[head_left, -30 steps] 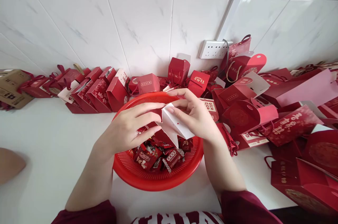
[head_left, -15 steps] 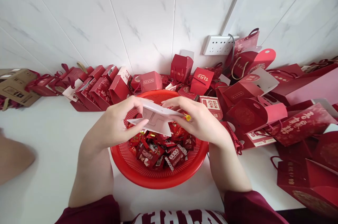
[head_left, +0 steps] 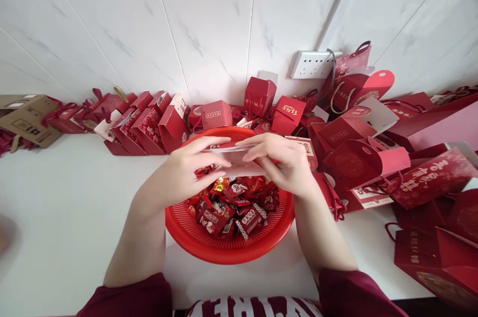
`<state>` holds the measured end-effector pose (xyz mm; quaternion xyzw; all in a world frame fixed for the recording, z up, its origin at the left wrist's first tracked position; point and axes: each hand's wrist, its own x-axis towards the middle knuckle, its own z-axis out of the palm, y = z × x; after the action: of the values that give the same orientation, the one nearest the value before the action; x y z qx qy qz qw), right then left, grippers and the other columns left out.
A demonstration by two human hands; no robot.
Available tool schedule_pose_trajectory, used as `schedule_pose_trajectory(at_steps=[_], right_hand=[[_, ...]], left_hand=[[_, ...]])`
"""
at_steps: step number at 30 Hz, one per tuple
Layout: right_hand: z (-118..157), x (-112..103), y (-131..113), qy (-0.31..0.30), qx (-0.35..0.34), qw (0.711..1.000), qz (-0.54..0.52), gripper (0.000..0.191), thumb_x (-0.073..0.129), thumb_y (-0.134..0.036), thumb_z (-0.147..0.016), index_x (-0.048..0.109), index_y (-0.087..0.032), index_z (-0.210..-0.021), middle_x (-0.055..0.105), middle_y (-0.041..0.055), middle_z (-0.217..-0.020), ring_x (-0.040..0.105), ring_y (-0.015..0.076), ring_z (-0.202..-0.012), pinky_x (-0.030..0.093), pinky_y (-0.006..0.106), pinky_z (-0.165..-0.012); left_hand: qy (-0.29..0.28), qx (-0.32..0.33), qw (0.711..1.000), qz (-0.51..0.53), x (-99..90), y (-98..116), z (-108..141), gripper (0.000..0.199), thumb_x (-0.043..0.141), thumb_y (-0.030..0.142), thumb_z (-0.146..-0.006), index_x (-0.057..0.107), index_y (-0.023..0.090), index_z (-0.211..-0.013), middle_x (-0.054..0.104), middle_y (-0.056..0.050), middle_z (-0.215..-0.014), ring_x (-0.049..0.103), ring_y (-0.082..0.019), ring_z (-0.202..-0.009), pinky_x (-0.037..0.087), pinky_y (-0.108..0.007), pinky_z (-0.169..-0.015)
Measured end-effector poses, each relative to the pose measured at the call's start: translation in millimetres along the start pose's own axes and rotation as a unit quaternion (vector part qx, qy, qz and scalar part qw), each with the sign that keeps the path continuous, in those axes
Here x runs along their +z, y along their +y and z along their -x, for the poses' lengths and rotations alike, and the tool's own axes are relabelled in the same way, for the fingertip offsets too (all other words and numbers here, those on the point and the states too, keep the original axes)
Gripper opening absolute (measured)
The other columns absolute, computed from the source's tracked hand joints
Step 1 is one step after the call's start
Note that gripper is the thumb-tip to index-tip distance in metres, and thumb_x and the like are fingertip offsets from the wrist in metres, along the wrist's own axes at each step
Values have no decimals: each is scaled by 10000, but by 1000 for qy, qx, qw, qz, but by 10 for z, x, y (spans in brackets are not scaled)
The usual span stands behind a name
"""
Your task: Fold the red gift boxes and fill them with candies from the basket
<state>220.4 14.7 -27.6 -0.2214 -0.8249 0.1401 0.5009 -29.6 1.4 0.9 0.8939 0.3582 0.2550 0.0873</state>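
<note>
Above a red plastic basket [head_left: 229, 256], my left hand [head_left: 181, 172] and my right hand [head_left: 284, 160] hold a small folded paper box [head_left: 239, 161] from its two sides. The box's pale inner face is turned toward me, and its outer side is mostly hidden. The left fingers lie across the top and front of it, thumb below. On the right, my fingertips pinch its upper edge. Under the box, the basket holds wrapped candies [head_left: 214, 217] in red, dark red and gold wrappers.
Upright red gift boxes [head_left: 149, 130] line the tiled wall, with a brown cardboard box [head_left: 30, 123] at far left. Many red gift boxes [head_left: 347, 160] crowd the right side below a power strip [head_left: 314, 64]. A blurred part of another person [head_left: 4, 238] shows at the left edge.
The paper box has tilted and flattened between my hands, and my left fingers have stretched across it. The other person's arm has mostly withdrawn to the left. My view has shifted slightly.
</note>
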Motion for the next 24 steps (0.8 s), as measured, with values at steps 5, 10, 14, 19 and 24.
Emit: schedule_pose_trajectory(at_steps=[5, 10, 14, 19, 24], right_hand=[[-16, 18, 75, -16, 135, 991, -8, 196, 523, -189, -1021, 710, -211, -1076, 764, 38, -1068, 715, 160, -996, 549, 314, -916], [-2, -94, 94, -62, 142, 988, 12, 317, 626, -260, -979, 662, -250, -1294, 686, 72, -1306, 643, 226, -1216, 496, 408, -1074], [19, -191, 131, -163, 142, 976, 17, 562, 641, -310, -976, 482, -325, -1515, 569, 74, -1486, 538, 247, -1375, 432, 465, -1165], [17, -182, 83, -138, 82, 987, 21, 475, 548, -138, -988, 565, -304, -1433, 633, 60, -1406, 587, 218, -1324, 487, 418, -1126], [-2, -139, -3, -71, 44, 996, 30, 370, 526, -143, -997, 628, -250, -1336, 513, 92, -1545, 467, 239, -1459, 418, 447, -1205]], left_hand=[[-110, -96, 988, -46, 118, -46, -67, 221, 604, 354, -976, 720, 329, -1163, 611, -12, -1348, 688, -233, -1088, 554, -397, -968], [-72, -108, 991, -41, 131, -62, -85, 205, 564, 396, -989, 717, 266, -1033, 567, -32, -1355, 680, -214, -1030, 545, -389, -939], [-14, -118, 993, -20, 199, -171, -92, 153, 576, 285, -953, 714, 226, -984, 614, -46, -1200, 689, -190, -932, 565, -370, -873], [75, -131, 984, 90, 223, -137, -101, 232, 595, 181, -920, 747, 220, -1090, 697, -30, -1187, 725, -153, -956, 620, -277, -860], [256, -121, 954, 95, 112, 100, -62, 261, 682, 168, -869, 788, 217, -1103, 726, -30, -1206, 734, -150, -945, 641, -283, -890]])
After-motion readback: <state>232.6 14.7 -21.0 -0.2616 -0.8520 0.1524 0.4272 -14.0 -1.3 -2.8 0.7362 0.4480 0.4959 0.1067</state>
